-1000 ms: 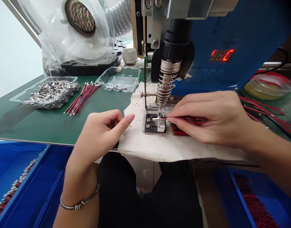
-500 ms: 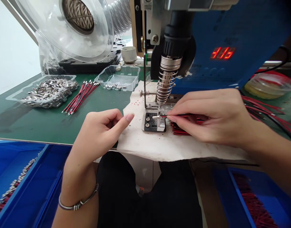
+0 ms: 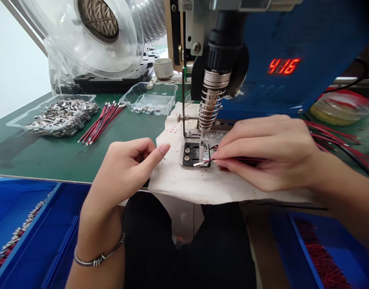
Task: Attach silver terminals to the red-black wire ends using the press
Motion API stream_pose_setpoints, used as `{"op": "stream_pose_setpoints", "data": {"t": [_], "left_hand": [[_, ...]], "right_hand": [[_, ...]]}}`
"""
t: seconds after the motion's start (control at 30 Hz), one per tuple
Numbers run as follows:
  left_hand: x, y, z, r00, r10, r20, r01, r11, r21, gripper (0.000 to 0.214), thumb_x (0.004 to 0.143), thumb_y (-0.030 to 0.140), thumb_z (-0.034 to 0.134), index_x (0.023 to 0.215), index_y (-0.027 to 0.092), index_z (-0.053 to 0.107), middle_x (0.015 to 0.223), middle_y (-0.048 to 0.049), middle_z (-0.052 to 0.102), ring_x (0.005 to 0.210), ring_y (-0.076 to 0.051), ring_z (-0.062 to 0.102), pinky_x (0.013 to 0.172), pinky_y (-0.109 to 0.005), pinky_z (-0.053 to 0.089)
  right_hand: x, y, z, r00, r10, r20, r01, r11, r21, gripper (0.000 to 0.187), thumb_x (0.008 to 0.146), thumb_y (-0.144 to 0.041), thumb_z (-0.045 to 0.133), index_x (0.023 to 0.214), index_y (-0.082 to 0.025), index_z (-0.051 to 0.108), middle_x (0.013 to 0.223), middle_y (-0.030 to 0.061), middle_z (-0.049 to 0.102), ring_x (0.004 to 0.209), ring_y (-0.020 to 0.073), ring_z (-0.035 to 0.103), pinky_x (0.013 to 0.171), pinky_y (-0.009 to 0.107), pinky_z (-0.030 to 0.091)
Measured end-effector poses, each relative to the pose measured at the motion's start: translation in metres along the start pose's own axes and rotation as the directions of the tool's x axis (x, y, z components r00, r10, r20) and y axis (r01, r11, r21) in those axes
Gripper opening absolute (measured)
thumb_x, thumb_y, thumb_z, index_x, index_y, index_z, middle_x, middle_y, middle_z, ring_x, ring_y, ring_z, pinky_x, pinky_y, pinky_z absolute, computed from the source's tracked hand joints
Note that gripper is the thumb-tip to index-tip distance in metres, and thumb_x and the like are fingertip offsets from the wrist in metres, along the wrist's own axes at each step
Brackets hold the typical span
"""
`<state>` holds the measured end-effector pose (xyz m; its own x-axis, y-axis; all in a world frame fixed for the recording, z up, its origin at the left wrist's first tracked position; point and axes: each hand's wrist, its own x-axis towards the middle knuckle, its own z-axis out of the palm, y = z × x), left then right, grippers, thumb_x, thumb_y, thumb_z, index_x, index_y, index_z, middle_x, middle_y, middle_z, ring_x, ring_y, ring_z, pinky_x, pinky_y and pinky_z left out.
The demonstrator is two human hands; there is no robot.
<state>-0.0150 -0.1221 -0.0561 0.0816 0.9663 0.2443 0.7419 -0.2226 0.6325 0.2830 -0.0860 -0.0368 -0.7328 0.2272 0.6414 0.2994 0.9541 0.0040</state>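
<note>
My right hand pinches a red and black wire between thumb and fingers. At the wire's left end sits a small silver metal part, over the front edge of the black fixture plate. More red and black wires lie beneath the hand, largely covered by it. Above the fixture stands the soldering head, wrapped in a coil spring. My left hand is curled closed left of the fixture, thumb pointing right; whatever is inside its fingers, if anything, is hidden.
On the green table, a clear tray of metal parts stands left of a wire bundle. Behind is another clear tray holding a few parts. Blue bins sit below the left edge. A blue machine rises behind.
The wire and its metal part have come off the fixture's block toward me, drawn by my right hand. The red display digits differ. My left hand stays in place.
</note>
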Motion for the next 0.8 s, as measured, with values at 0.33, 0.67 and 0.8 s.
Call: {"op": "stream_pose_setpoints", "data": {"t": [0.33, 0.67, 0.8], "left_hand": [[-0.0008, -0.0030, 0.0003, 1.000, 0.019, -0.002, -0.019, 1.000, -0.014, 0.046, 0.101, 0.037, 0.068, 0.062, 0.022, 0.047, 0.060, 0.0047, 0.035, 0.059, -0.013, 0.031, 0.054, -0.031, 0.026], [-0.0007, -0.0014, 0.0004, 0.999, 0.031, 0.008, -0.031, 0.999, -0.009, 0.046, 0.101, 0.036, 0.068, 0.062, 0.023, 0.046, 0.060, 0.0043, 0.035, 0.059, -0.013, 0.031, 0.055, -0.031, 0.026], [-0.0001, -0.0016, 0.0010, 0.999, 0.038, -0.001, -0.038, 0.999, -0.010, 0.046, 0.100, 0.037, 0.067, 0.062, 0.022, 0.046, 0.060, 0.0042, 0.035, 0.059, -0.013, 0.032, 0.055, -0.031, 0.026]], "right_hand": [[0.0024, 0.0012, 0.0007, 0.998, 0.056, -0.038, -0.058, 0.997, -0.046, 0.018, 0.108, -0.013, 0.077, 0.098, -0.027, 0.081, 0.093, 0.0014, 0.089, 0.080, 0.0208, 0.085, 0.073, 0.035, 0.070], [-0.0008, 0.0031, 0.0013, 0.999, 0.052, -0.010, -0.052, 0.998, -0.019, 0.019, 0.109, -0.011, 0.074, 0.099, -0.026, 0.079, 0.091, 0.0003, 0.087, 0.076, 0.0171, 0.082, 0.068, 0.031, 0.064], [-0.0024, 0.0032, 0.0017, 0.999, 0.047, -0.010, -0.048, 0.998, -0.052, 0.016, 0.110, -0.011, 0.073, 0.102, -0.023, 0.078, 0.091, -0.0007, 0.086, 0.076, 0.0144, 0.079, 0.069, 0.028, 0.061]]}}
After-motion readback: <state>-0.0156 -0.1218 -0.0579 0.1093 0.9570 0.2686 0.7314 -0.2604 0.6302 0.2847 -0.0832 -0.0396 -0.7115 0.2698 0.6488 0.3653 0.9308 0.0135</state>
